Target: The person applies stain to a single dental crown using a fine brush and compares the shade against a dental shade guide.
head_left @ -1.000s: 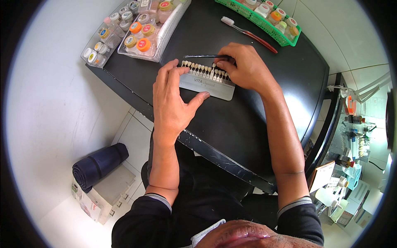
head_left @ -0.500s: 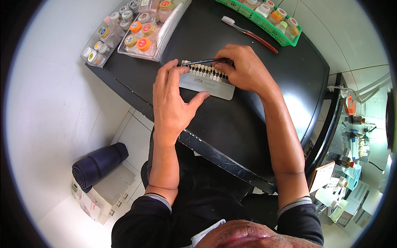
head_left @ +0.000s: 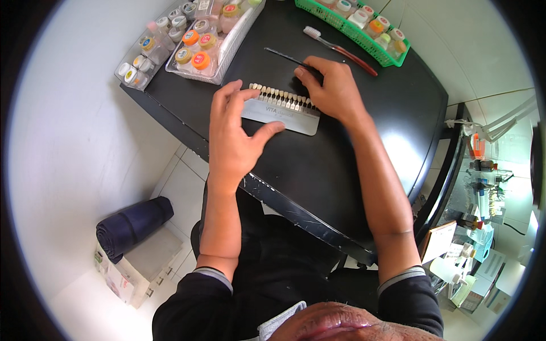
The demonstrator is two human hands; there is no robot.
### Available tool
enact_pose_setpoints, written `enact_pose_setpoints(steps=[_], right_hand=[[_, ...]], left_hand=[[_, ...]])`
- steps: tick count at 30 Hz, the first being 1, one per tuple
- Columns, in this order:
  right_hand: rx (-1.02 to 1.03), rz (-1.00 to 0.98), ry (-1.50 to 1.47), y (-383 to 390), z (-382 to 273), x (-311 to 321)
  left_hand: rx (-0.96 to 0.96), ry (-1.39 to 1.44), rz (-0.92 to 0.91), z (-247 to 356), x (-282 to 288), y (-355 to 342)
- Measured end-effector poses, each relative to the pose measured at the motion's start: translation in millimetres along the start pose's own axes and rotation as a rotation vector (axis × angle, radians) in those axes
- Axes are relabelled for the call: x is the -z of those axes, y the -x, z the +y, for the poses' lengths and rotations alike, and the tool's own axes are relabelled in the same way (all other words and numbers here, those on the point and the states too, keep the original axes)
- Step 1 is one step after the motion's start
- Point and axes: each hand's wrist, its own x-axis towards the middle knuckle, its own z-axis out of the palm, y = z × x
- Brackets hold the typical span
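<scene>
On the black desk lies a tooth shade guide, a silver-grey holder with a row of tooth-coloured tabs along its far edge. My left hand is spread around its left part, fingers apart. The index fingertip reaches the leftmost tabs and the thumb reaches the near edge; whether they press on it, I cannot tell. My right hand is closed in a pinch on a thin black stick, held beyond the guide's right end. The stick points away to the left, apart from the tabs, and its right end is hidden by the fingers.
A white basket of lidded jars stands at the far left, beside a clear tray of smaller jars. At the far right is a green basket of jars, with a red-handled toothbrush before it. The desk's near edge is chipped.
My right hand has lifted the black stick off the row of tabs and swung its left end away from me. My left hand stays spread at the shade guide.
</scene>
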Motion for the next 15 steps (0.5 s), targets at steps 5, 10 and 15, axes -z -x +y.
enact_pose_setpoints(steps=[5, 10, 15], right_hand=[[0.076, 0.179, 0.162, 8, -6, -12], [0.020, 0.157, 0.146, 11, 9, -11], [0.052, 0.236, 0.089, 5, 4, -20]], left_hand=[[0.033, 0.292, 0.165, -3, 49, -4], [-0.301, 0.361, 0.476, 32, 150, -25], [-0.483, 0.050, 0.239, 38, 291, -26]])
